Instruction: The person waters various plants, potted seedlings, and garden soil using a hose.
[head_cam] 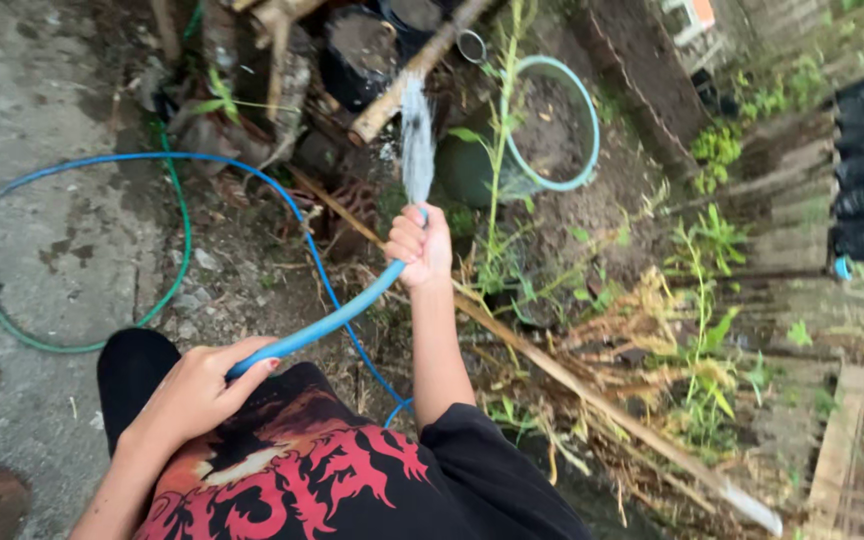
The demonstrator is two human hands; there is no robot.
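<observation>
The right hand point(420, 247), near the centre of the frame, is clenched around the end of a blue hose point(327, 322), thumb side up, with the arm stretched forward. A spray of water point(416, 140) leaves the hose end just above that fist and runs toward the upper middle of the frame. The left hand point(197, 390), at lower left of centre, grasps the same hose further back, fingers wrapped over it. Between the two hands the hose runs straight and diagonally; beyond them it continues down to the ground and sweeps in a wide loop across the concrete floor point(42, 260) at the left of the frame. A green hose point(184, 230) lies along part of that loop. The spray points toward a round tub with a pale blue rim point(592, 140), filled with soil, in the upper centre right. A thick wooden pole point(412, 75) lies across the pile just left of the tub. Green plants point(702, 330) and dry stalks fill the right half of the frame. A row of black bags point(860, 170) stands at the far right edge. A black shirt with a red print point(312, 480) fills the bottom centre.
</observation>
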